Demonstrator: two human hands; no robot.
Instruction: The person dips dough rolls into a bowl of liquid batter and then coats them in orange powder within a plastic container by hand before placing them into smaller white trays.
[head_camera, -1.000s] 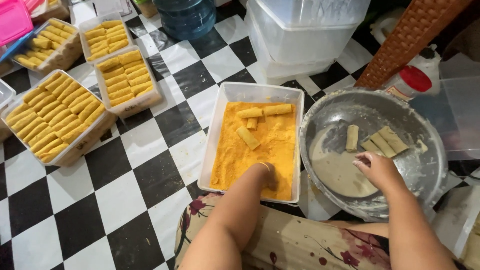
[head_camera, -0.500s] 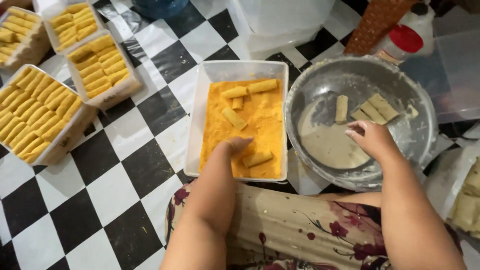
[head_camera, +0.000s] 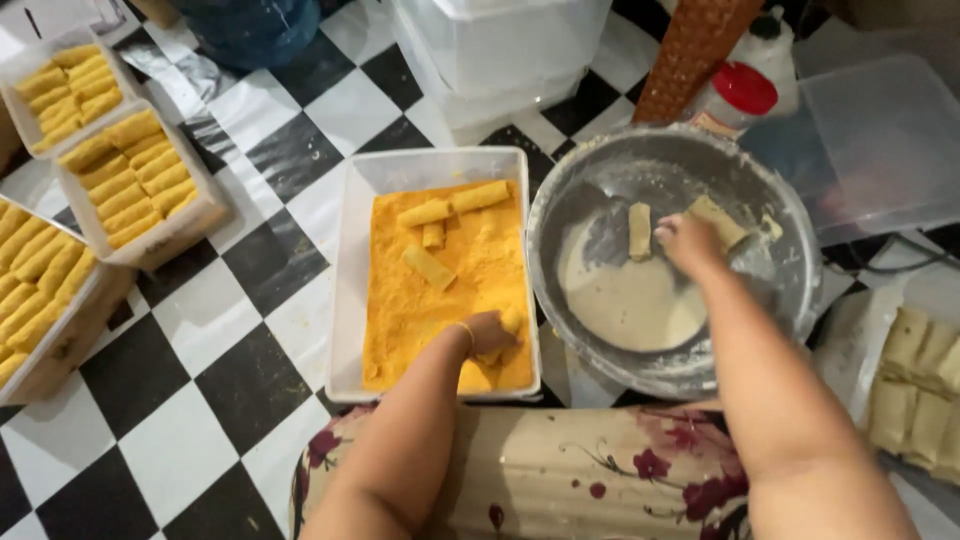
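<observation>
Floor of black-and-white checkered tiles (head_camera: 210, 400), you seated low. Your left hand (head_camera: 490, 335) is curled round a crumb-coated roll (head_camera: 511, 322) in the white rectangular plastic tray of orange breadcrumbs (head_camera: 440, 270). Your right hand (head_camera: 685, 240), fingers pinching a pale uncoated roll (head_camera: 718, 220), works inside the round metal bowl of white batter (head_camera: 660, 260). Cardboard boxes of finished crumbed rolls (head_camera: 135, 185) sit left.

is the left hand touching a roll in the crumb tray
Touching. The head view shows the left hand closed around a crumb-coated roll at the near end of the white crumb tray.
</observation>
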